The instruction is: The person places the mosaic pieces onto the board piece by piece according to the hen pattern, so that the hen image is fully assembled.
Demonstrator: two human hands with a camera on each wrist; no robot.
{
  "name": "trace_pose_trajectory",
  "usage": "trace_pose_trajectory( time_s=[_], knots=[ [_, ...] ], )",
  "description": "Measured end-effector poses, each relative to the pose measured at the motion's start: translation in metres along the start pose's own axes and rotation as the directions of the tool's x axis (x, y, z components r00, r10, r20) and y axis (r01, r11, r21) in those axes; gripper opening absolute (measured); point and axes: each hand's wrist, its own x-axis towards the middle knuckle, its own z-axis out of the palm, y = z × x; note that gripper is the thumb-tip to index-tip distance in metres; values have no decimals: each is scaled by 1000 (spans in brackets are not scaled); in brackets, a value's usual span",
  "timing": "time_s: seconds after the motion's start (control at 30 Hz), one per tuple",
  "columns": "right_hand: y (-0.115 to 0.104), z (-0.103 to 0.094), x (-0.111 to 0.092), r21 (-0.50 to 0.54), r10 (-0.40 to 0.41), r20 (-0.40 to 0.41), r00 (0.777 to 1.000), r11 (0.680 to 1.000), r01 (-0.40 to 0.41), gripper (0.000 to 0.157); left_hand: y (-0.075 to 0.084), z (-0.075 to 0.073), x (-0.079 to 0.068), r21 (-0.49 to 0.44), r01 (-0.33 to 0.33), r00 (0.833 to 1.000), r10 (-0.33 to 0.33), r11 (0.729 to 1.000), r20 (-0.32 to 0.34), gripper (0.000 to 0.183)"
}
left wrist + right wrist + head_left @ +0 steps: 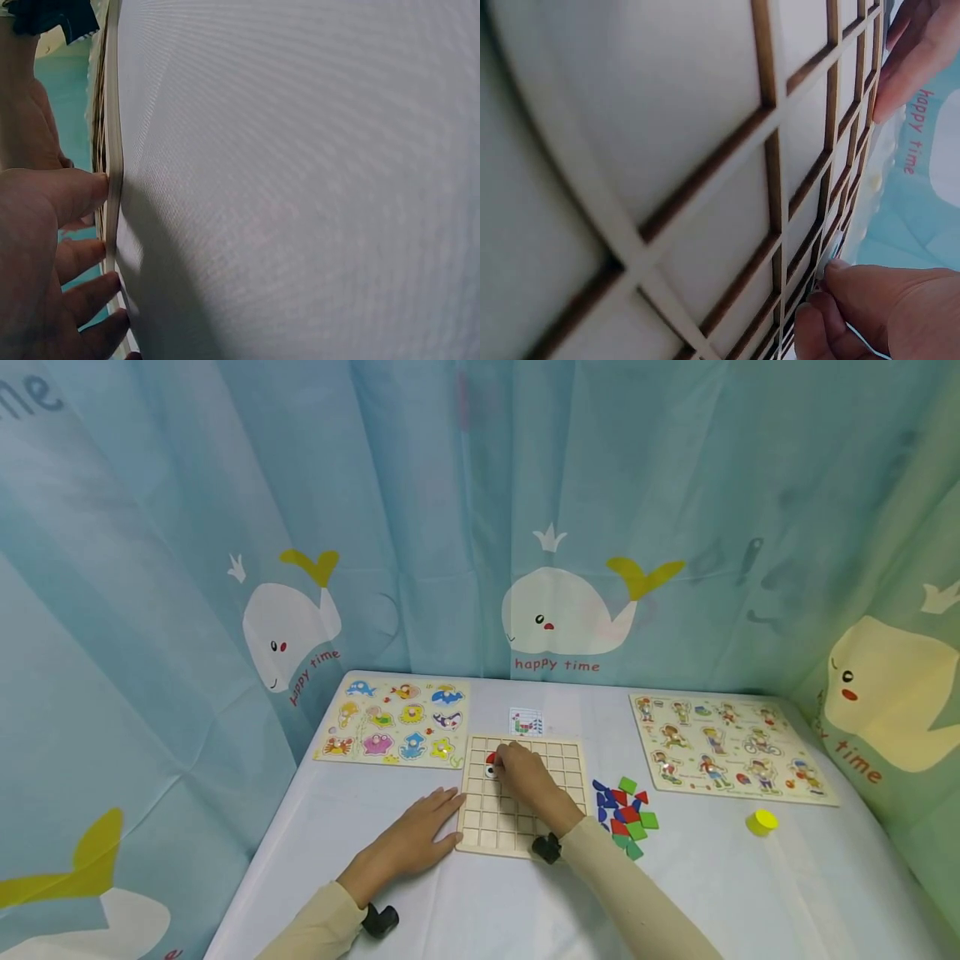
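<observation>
A wooden grid board (pixel 487 839) lies on the table, divided into square cells. Along its left edge my left hand (pixel 422 833) rests with fingers spread; in the left wrist view the thumb (pixel 82 193) and fingertips touch the board's rim (pixel 114 135). My right hand (pixel 527 774) is over the board's upper left cells. Between its thumb and fingers it pinches a small pale-looking piece (pixel 826 261), mostly hidden. Just left of those fingers sits a red piece (pixel 491 758), with a round black-and-white eye piece (pixel 491 772) below it.
Right of the board lies a loose pile of red, blue and green shapes (pixel 628 814). A small pattern card (pixel 526 722) is behind the board. A sea-animal puzzle (pixel 393 722) lies left, a figure puzzle (pixel 731 747) right, with a yellow cylinder (pixel 762 822) in front.
</observation>
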Motion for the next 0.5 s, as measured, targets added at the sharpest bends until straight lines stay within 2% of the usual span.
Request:
trace_pose_trajectory(
  time_s=[0.23, 0.5],
  knots=[
    [-1, 1, 0, 51, 30, 7, 1000, 998, -30, 5, 0, 1, 0, 3, -11, 1000, 11, 1000, -2, 64],
    [-3, 1, -2, 32, 50, -12, 999, 998, -50, 5, -1, 1, 0, 6, -11, 1000, 11, 1000, -4, 64]
  ],
)
